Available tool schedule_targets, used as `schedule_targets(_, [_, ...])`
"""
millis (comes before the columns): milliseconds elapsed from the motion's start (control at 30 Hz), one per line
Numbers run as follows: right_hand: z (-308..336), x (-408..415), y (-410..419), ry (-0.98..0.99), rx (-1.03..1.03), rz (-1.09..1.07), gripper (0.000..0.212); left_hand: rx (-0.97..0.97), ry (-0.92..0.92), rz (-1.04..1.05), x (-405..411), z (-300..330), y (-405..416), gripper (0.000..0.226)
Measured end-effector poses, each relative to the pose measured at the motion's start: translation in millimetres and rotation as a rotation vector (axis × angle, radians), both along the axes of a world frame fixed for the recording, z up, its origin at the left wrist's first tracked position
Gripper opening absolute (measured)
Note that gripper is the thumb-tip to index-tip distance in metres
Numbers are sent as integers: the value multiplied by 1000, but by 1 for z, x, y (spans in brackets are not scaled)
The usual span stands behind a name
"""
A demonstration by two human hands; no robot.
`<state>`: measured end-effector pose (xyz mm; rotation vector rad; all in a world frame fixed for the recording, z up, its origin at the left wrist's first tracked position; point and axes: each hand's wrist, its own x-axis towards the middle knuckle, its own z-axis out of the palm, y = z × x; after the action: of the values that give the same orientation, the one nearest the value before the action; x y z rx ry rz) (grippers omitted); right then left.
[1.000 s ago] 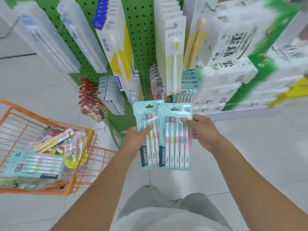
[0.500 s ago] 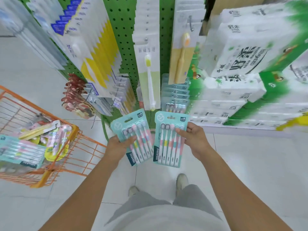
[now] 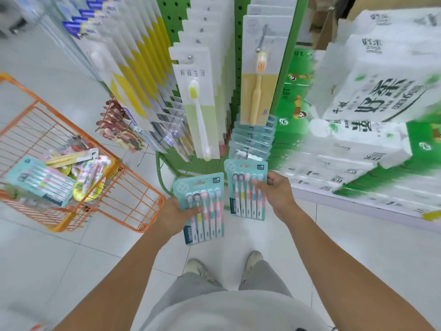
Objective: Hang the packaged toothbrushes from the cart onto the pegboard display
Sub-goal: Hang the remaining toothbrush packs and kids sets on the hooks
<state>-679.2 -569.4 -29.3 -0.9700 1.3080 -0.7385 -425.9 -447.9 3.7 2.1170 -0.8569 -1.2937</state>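
Hands: both out in front, over the pale tile floor (image 3: 334,247), each with one teal toothbrush pack.
Left hand (image 3: 175,217): grips the left pack (image 3: 202,209) at its left edge, thumb curled across the front over the brush necks, fingers behind. Pack faces up, tilted a little to the left.
Right hand (image 3: 278,193): pinches the right pack (image 3: 247,189) at its right edge, fingers laid over the brush heads. Pack upright, farther than the left pack, top edge just below the lowest hanging row.
Packs: side by side, apart, not touching. Each shows five brushes in pink, yellow and blue.
Pegboard (image 3: 176,27): green, perforated, far centre. Rows of white carded toothbrushes hang on it, one green-headed (image 3: 198,111), one yellow (image 3: 256,91).
Matching stock: stack of teal packs (image 3: 253,142) on a low peg, directly beyond the right pack.
Cart (image 3: 133,187): orange wire, near left. Holds another teal pack (image 3: 40,180) and mixed carded brushes.
Right side: stacked white-and-green tissue bales (image 3: 370,96), blurred.
Person: grey trousers and two shoes visible below the arms.
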Motion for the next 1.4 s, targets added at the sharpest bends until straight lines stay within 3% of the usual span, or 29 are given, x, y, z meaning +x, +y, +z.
schedule_targets(167, [-16,1,-3,85,52,-100,20,-20,34,-86,-6,5,0,12])
schedule_targets(400, [-6,-3,4,-16,14,143,24,-14,12,-96,-4,10,-2,15])
schedule_targets(533, [-6,0,2,-42,-6,3,28,-25,12,-65,-1,14,-4,8])
schedule_targets(833, [-1,12,-22,112,26,-96,18,-46,27,-48,-2,18,-10,6])
schedule_targets(967, [3,16,-30,316,16,-251,33,-50,30,-47,-7,18,-13,6])
schedule_targets(1100, [12,15,-29,386,29,-291,44,-77,51,-61,-16,18,-14,11])
schedule_targets(1200, [16,7,-16,418,106,-260,52,-93,62,-72,-25,15,-18,11])
schedule_targets(1267, [24,-4,0,321,86,-250,34,-112,89,-79,-34,14,-22,15])
schedule_targets(1300, [28,-9,9,230,66,-193,28,-123,113,-87,-38,13,-24,18])
schedule_targets(1400, [50,-19,33,-5,-33,219,39,-140,165,-117,-49,11,-31,23])
